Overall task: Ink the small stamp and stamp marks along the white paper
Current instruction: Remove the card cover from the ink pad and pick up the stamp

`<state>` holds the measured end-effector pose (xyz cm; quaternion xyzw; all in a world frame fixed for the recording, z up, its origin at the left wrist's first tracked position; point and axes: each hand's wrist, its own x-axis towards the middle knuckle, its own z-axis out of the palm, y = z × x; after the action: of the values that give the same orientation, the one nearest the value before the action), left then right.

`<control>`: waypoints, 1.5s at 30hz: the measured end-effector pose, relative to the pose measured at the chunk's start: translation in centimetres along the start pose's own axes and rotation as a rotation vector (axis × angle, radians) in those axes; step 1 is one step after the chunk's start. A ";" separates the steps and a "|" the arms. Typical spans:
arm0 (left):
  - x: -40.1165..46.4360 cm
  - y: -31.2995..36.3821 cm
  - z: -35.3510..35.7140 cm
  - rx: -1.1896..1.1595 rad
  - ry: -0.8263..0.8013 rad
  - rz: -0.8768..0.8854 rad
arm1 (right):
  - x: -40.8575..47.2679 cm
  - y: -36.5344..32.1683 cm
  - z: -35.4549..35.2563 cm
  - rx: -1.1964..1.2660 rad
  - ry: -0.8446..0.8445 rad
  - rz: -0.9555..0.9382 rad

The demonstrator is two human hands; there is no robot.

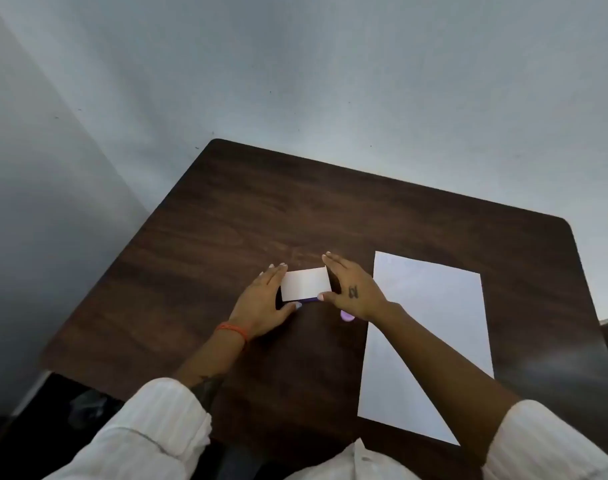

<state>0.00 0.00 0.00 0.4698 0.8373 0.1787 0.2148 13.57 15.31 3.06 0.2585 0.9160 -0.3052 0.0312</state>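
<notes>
On the dark wooden tabletop, the left hand and right hand clasp the ends of the flat white-lidded purple ink pad, long axis 9-to-3 o'clock, blank white paper sheet at its 4 o'clock, nearer the right hand.

Both hands' fingers flanking a white-lidded box beside white paper.

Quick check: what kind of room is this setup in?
Probably a plain office or study corner, though little shows. A dark wood-look table stands against bare grey walls, with only white paper and a small white box held between both hands.
</notes>
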 end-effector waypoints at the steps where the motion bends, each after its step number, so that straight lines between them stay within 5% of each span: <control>1: 0.1 -0.1 -0.1 0.006 -0.016 0.010 | 0.3 0.0 0.0 -0.034 -0.034 -0.009; 7: 0.4 -0.5 -0.4 0.006 -0.025 0.037 | 1.3 0.1 0.0 -0.172 -0.167 -0.002; 21: 1.5 -0.4 -1.6 -0.039 0.013 0.088 | 2.1 0.4 -1.0 -0.216 -0.158 -0.036; 29: 1.0 -1.1 -3.7 -0.048 0.179 0.155 | 2.5 -1.3 -2.0 -0.152 -0.032 -0.121; 37: -2.7 -4.7 -5.2 -0.066 0.290 0.083 | 3.5 -5.3 -0.5 -0.180 -0.083 -0.274; 45: -5.4 -7.3 -4.2 -0.112 0.234 -0.017 | 4.1 -6.8 3.1 -0.242 -0.198 -0.307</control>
<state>-4.89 -8.65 0.91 0.4260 0.8492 0.2770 0.1433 6.35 10.79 3.40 0.0792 0.9671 -0.2180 0.1048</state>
